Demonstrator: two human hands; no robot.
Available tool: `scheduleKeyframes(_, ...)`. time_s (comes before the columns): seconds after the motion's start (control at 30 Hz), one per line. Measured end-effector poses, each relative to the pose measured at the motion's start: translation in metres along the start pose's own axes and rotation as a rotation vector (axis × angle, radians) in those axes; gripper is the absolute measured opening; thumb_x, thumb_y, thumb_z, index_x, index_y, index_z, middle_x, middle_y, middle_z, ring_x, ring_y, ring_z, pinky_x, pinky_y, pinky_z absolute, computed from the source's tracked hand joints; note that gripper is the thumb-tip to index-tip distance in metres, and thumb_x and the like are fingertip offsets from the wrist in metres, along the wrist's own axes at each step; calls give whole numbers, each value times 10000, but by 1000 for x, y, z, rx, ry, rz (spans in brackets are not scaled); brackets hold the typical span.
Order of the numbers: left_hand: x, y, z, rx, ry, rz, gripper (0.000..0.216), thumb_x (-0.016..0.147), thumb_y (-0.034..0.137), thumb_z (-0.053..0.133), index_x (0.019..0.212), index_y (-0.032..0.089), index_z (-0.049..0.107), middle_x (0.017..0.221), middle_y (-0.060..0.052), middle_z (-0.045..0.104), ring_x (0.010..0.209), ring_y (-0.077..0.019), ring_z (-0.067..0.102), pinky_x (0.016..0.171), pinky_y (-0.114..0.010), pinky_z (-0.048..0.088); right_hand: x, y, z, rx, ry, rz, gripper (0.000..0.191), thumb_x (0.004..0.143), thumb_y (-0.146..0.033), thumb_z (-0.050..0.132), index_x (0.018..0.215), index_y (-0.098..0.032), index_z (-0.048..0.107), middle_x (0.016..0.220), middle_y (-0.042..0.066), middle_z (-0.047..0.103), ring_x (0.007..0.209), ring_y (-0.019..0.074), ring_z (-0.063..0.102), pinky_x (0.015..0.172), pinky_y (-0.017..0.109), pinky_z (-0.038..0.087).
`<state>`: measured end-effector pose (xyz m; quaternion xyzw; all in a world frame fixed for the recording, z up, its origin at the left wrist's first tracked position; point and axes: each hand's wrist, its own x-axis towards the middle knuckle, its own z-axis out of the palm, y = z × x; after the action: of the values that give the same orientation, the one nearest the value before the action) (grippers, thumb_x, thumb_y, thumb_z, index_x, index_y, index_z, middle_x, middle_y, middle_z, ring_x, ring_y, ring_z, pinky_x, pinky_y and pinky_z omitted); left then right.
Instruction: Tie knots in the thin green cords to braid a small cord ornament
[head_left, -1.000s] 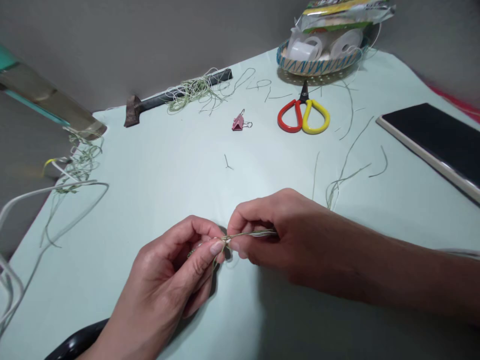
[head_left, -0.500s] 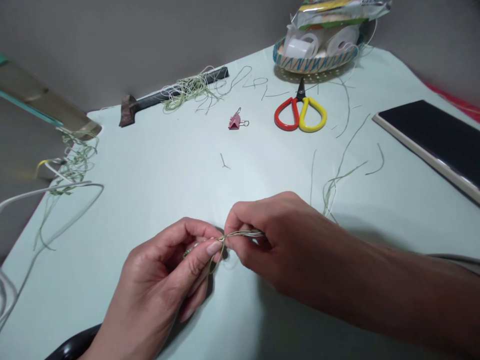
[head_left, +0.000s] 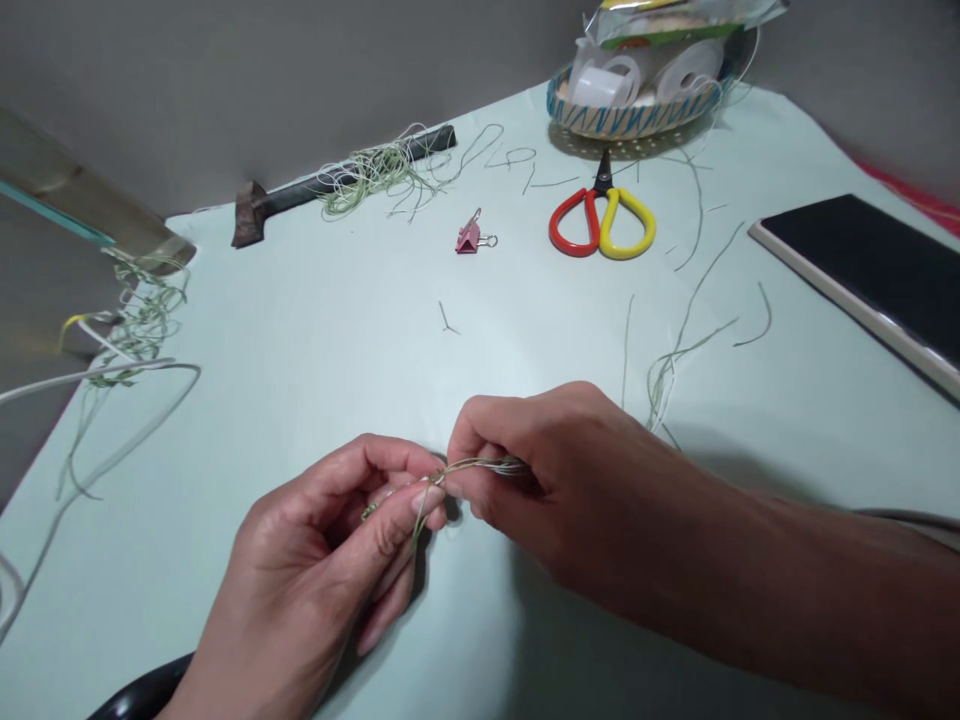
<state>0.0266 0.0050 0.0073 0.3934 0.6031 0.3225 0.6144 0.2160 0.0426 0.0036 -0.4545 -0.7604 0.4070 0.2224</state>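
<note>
My left hand [head_left: 330, 570] and my right hand [head_left: 555, 480] meet low in the middle of the pale green table [head_left: 315, 330]. Both pinch a thin bundle of green threads [head_left: 480, 465] that runs between their fingertips. The left thumb and forefinger are closed on one end, where a short loop hangs down. My right hand's fingers are curled round the other end, and the threads vanish inside them. Loose green threads [head_left: 675, 350] trail from behind my right hand toward the back right.
Red and yellow scissors [head_left: 602, 215] and a pink binder clip [head_left: 470, 236] lie at the back. A woven basket [head_left: 637, 100] holds tape rolls. A dark tablet [head_left: 877, 270] is at the right. A thread tangle [head_left: 367, 172] covers a dark tool, white cables [head_left: 97, 375] lie left.
Both hands stay pinched on the threads and have shifted slightly left and down. The view has tilted a little.
</note>
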Motion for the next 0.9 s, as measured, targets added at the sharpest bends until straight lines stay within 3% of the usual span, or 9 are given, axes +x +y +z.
scheduleKeyframes(0.17,1,-1,1,1,-5,2,175,865,370,792,956,242,715,678,10,700,368,-20,385,366,-129,278,2,-1,0,14,-14,9,191,807,-19,630,706,-180,634,449,-97,486,405,44,367,381,169,249)
scheduleKeyframes(0.33,1,-2,-1,-14,-10,-22,176,849,383,806,920,244,724,597,42,626,376,-26,368,367,-127,270,1,-1,0,42,-19,51,153,842,-102,642,729,-205,660,508,-84,559,452,66,411,420,190,298)
scheduleKeyframes(0.63,1,-1,-4,-21,-26,-57,203,830,396,820,865,220,727,705,-11,702,374,-19,384,359,-137,257,2,-4,-7,12,-113,68,181,806,-71,596,723,-228,627,534,-61,572,472,98,431,421,206,328)
scheduleKeyframes(0.9,1,0,-4,-81,-41,-119,243,754,413,881,818,255,709,713,33,609,458,-28,331,398,-135,271,1,-5,-9,28,-144,30,186,820,-54,560,798,-229,618,589,-60,603,511,107,479,451,201,383)
